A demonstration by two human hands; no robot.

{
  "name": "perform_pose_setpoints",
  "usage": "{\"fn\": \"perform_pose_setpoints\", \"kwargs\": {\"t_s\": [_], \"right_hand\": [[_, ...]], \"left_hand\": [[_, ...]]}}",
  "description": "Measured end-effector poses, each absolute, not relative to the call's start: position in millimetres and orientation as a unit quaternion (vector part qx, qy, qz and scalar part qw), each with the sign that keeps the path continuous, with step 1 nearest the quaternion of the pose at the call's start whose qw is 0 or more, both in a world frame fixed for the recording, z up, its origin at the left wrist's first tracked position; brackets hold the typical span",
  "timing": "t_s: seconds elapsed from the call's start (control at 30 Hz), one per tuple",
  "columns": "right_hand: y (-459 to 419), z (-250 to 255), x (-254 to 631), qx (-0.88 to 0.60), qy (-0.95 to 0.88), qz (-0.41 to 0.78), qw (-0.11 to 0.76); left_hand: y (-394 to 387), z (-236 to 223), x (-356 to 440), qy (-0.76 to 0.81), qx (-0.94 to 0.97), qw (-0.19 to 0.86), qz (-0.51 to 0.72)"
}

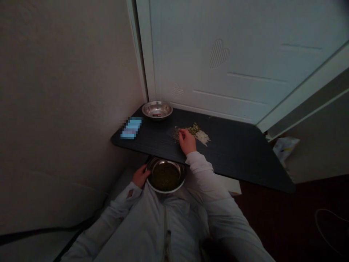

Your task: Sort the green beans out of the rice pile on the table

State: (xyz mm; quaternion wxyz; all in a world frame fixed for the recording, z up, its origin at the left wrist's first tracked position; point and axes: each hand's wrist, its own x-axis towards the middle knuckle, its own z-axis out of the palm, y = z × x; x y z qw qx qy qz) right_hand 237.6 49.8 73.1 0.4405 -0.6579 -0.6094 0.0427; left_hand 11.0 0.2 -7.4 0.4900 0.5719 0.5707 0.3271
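Observation:
My left hand grips the rim of a steel bowl holding greenish grains, held just below the near edge of a dark table. My right hand rests on the table with its fingers curled, touching a small heap of mixed green and white grains. Whether the fingers pinch any grains is hidden. Both arms wear pale sleeves.
An empty steel bowl sits at the table's far left corner, beside a blue blurred flat object. A white door stands behind the table, a wall on the left. Papers lie past the table's right end.

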Motion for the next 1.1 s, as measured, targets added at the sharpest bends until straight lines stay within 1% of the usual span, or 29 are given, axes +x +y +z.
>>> {"fn": "perform_pose_setpoints", "kwargs": {"t_s": [0.2, 0.33, 0.47, 0.7, 0.8, 0.93, 1.1], "right_hand": [[49.7, 72.8, 238.6, -0.676, -0.596, 0.034, 0.431], [48.0, 73.4, 237.5, -0.651, -0.627, 0.052, 0.424], [44.8, 75.2, 236.0, -0.622, -0.648, 0.08, 0.432], [42.2, 75.1, 235.6, -0.633, -0.628, 0.071, 0.447], [39.5, 74.9, 233.8, -0.624, -0.633, 0.078, 0.451], [36.1, 76.3, 232.2, -0.619, -0.632, 0.087, 0.458], [36.3, 76.7, 233.5, -0.63, -0.632, 0.084, 0.443]], "left_hand": [[-0.2, -3.0, 10.3, 0.569, 0.592, 0.482, 0.306], [-2.0, 4.2, 11.3, 0.575, 0.599, 0.47, 0.299], [-1.7, 3.1, 11.0, 0.576, 0.597, 0.473, 0.298], [-1.7, 3.2, 12.0, 0.568, 0.585, 0.492, 0.304], [-2.6, 5.9, 12.3, 0.571, 0.586, 0.485, 0.308], [-1.8, 2.9, 9.9, 0.575, 0.597, 0.468, 0.307], [-0.3, -4.7, 7.9, 0.564, 0.587, 0.485, 0.319]]}}
